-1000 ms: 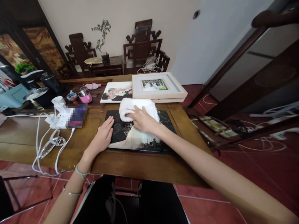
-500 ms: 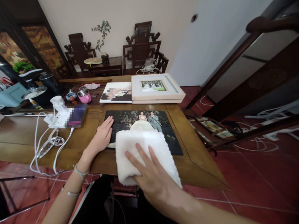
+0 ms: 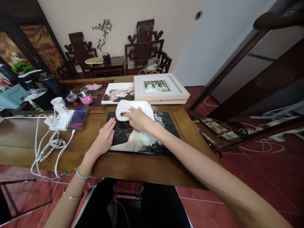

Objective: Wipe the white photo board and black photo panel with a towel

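Note:
A dark wedding photo panel [image 3: 142,139] lies flat on the wooden table [image 3: 147,167] in front of me. My right hand [image 3: 139,119] presses a folded white towel [image 3: 129,109] onto the far part of the photo, fingers spread flat over the cloth. Flat and open, my left hand [image 3: 104,139] rests on the photo's left edge and the table beside it. Two bracelets circle my left wrist.
Beyond the photo lie a white framed picture [image 3: 160,88] and an unframed print [image 3: 118,93]. To the left are a white power strip with cables [image 3: 59,122], a pink cup [image 3: 85,97] and a metal stand [image 3: 51,147]. Carved chairs [image 3: 144,44] stand behind. Red tiled floor lies to the right.
My right hand slid the towel from the photo's far part toward me over the near table edge, then back out to the far part. My left hand stayed put.

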The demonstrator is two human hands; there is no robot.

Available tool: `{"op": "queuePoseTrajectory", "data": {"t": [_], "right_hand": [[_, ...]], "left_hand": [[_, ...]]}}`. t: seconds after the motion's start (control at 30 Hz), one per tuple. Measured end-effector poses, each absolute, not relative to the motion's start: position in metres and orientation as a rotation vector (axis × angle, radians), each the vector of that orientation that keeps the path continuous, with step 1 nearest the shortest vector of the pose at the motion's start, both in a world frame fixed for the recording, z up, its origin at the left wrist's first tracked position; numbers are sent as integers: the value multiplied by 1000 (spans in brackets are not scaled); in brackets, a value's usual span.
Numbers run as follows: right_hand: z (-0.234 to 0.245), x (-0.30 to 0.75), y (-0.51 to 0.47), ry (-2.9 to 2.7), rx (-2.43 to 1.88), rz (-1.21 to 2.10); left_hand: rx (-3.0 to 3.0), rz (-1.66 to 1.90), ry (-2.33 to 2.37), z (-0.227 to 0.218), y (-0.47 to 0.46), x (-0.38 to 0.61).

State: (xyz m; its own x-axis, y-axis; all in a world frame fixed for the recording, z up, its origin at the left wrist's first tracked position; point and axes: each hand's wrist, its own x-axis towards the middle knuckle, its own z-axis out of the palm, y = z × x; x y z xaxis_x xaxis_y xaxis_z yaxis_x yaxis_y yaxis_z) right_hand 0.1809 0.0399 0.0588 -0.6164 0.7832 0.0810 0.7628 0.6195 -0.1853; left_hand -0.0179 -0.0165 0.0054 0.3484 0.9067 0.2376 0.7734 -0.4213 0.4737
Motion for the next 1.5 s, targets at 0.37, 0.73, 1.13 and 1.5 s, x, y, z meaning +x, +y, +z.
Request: {"op": "queuePoseTrajectory", "data": {"t": [0.37, 0.73, 1.13, 1.5], "right_hand": [[54, 202, -114, -2900, -1111, 400], [46, 192, -42, -2718, -1319, 143], [53, 188, -96, -2940, -841, 406], [49, 240, -29, -2623, -1164, 378]], "left_hand": [[2319, 696, 1512, 5, -17, -17], [2254, 851, 1474, 12, -22, -12], [2193, 1148, 1440, 23, -28, -12], [2362, 792, 1433, 15, -24, -9]]}}
